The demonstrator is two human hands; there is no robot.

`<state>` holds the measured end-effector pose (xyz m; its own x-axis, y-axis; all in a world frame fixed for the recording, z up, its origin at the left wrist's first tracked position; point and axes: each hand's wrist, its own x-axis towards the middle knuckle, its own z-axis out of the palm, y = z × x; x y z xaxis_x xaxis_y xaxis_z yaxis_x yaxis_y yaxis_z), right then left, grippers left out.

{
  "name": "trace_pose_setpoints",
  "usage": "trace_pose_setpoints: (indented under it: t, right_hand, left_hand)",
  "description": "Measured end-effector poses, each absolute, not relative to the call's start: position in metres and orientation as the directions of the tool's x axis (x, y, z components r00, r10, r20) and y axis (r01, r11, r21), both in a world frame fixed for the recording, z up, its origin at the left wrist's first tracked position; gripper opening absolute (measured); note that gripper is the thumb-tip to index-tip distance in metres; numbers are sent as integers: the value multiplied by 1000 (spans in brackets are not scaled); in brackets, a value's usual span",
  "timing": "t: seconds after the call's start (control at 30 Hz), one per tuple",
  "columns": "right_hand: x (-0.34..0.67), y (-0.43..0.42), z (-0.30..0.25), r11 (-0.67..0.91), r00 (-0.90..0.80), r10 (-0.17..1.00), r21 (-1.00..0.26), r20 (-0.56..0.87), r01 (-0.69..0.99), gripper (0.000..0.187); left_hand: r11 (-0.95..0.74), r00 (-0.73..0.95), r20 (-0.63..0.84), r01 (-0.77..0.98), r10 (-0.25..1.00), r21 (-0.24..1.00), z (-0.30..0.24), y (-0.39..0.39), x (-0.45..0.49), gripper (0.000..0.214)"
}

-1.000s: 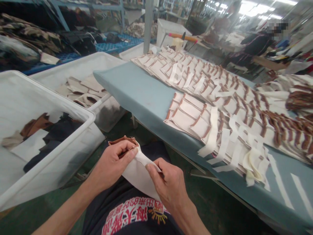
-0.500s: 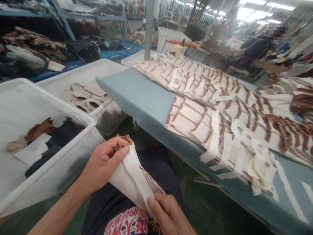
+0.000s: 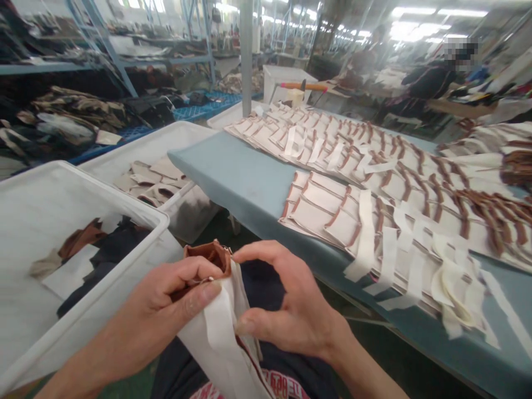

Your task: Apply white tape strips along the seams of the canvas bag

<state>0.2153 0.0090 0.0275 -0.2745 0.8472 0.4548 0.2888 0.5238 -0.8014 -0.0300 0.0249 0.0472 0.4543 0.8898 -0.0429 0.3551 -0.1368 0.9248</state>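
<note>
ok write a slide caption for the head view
Left fingers pinch a cream-and-brown fabric piece, right fingers spread at its edge, beside a pale blue table holding similar pieces.

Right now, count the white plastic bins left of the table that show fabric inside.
2: the near bin, holding brown fabric and dark fabric, and the bin behind it, holding cream fabric pieces. More may be hidden farther back.
</note>
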Motion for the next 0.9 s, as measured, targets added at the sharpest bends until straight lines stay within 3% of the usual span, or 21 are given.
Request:
trace_pose_setpoints:
  t: [0.13, 0.27, 0.43, 0.57, 0.67, 0.8, 0.9]
  right_hand:
    - [197, 39, 32, 683, -462, 688, -715, 559, 152, 41]
    - [200, 43, 31, 739, -584, 618, -642, 526, 204, 47]
    - [211, 28, 35, 629, -652, 665, -744, 363, 227, 58]
    - [218, 20, 42, 456, -652, 729, -859, 209, 234, 52]
    - [224, 18, 44, 380, -670, 720, -910, 178, 166, 48]
    - [232, 16, 41, 366, -674, 718, -918, 175, 151, 36]
    - [234, 13, 40, 473, -647, 732, -843, 214, 256, 22]
  left_hand:
    - [-174, 483, -59, 424, 874, 889, 58, 12, -33, 36]
    - [-185, 532, -101, 458, 841, 870, 64, 5, -31, 37]
    - [-210, 536, -121, 514, 836, 832, 56, 1, -29, 36]
    - [-249, 546, -120, 553, 829, 795, 53, 3, -26, 38]
    - [-270, 571, -93, 517, 816, 812, 55, 8, -22, 38]
    - [-290, 608, -54, 452, 792, 844, 55, 10, -17, 36]
    - [-337, 614, -24, 466, 789, 818, 53, 9, -16, 32]
